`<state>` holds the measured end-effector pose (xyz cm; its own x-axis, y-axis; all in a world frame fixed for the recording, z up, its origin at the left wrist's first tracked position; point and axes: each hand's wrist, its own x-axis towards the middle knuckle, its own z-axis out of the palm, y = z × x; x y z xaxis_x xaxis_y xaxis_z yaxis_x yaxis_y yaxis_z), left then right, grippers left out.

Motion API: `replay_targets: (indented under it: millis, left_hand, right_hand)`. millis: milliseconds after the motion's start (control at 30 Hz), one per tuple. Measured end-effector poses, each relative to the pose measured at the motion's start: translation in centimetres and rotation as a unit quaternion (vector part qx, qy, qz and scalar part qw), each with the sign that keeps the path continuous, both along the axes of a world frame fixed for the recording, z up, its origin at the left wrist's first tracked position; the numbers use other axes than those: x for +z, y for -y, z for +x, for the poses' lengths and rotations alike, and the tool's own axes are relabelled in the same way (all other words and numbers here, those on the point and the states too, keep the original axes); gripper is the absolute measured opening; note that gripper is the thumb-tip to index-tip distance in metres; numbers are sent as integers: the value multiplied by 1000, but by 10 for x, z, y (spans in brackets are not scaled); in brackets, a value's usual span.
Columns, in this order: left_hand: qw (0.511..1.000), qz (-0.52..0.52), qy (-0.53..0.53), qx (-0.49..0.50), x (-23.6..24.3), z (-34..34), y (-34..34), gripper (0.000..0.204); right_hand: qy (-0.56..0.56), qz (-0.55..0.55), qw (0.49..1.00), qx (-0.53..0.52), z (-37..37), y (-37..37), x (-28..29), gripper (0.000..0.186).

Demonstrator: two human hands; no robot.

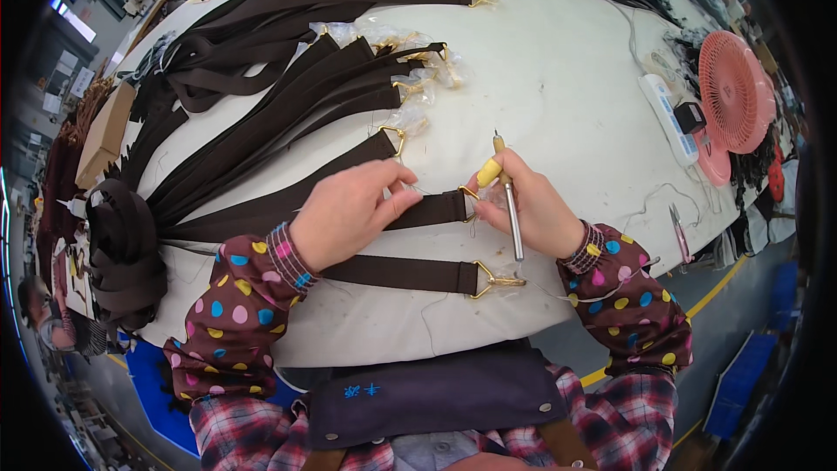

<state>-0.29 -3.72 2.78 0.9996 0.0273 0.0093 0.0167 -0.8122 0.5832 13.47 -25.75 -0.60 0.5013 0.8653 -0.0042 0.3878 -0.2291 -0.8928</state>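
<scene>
My left hand (349, 214) lies over a dark brown webbing strap (436, 208), its fingers curled and its thumb on the strap. A fine thread shows near those fingertips. At the strap's end is a gold triangular ring (469, 194) with clear plastic wrap around it. My right hand (545, 214) is closed on a slim pen-like tool (513, 222) with a silver shaft and a thin pointed tip facing away. Something yellow (489, 173), perhaps a finger cover, sits by the right fingertips, close to the ring. Nearer me lies another strap (401, 274) with a gold clasp (497, 279).
More brown straps (288, 105) fan across the white table (558, 96), bundled in a coil (126, 253) at left. A pink fan (737, 92), a white power strip (669, 120) and pink-handled snips (680, 234) are at right. A cardboard box (105, 135) stands far left.
</scene>
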Motion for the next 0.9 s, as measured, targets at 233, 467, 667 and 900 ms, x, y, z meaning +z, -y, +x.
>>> replay_targets:
  millis: [233, 467, 667, 900]
  left_hand:
    - [999, -11, 52, 11, -38, -5, 0, 31]
    - [998, -5, 26, -52, -27, 18, 26, 33]
    - [998, -24, 42, -36, -43, 33, 33, 23]
    - [958, -265, -107, 7, -37, 36, 19, 13]
  right_hand:
    - [307, 67, 949, -12, 15, -14, -19, 29]
    - [204, 71, 975, -54, 17, -13, -19, 26]
    - [98, 159, 977, -100, 11, -11, -12, 14]
    - [-27, 144, 988, -55, 0, -5, 2, 27]
